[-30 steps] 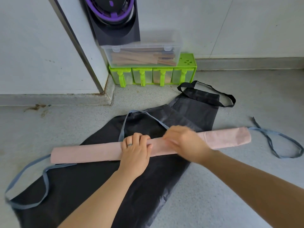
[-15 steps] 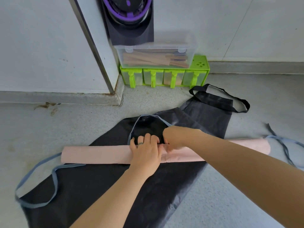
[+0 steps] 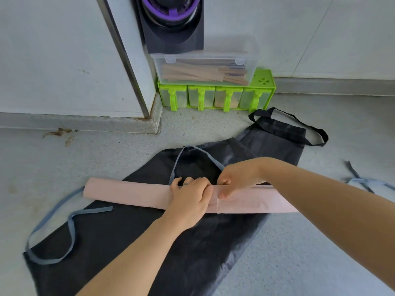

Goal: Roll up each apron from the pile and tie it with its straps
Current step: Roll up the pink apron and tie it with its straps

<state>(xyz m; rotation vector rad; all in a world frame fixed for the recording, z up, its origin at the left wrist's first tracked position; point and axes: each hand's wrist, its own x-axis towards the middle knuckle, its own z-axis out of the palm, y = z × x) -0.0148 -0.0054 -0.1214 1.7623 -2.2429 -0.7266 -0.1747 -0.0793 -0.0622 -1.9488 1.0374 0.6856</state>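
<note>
No readable text, labels, numbers anywhere (surfaces plain or blurred).

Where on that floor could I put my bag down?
Bare floor lies left, between the wall kerb and the pink roll; more at lower right, beside the black apron. The middle is crowded: left hand and right hand grip the roll.
</note>
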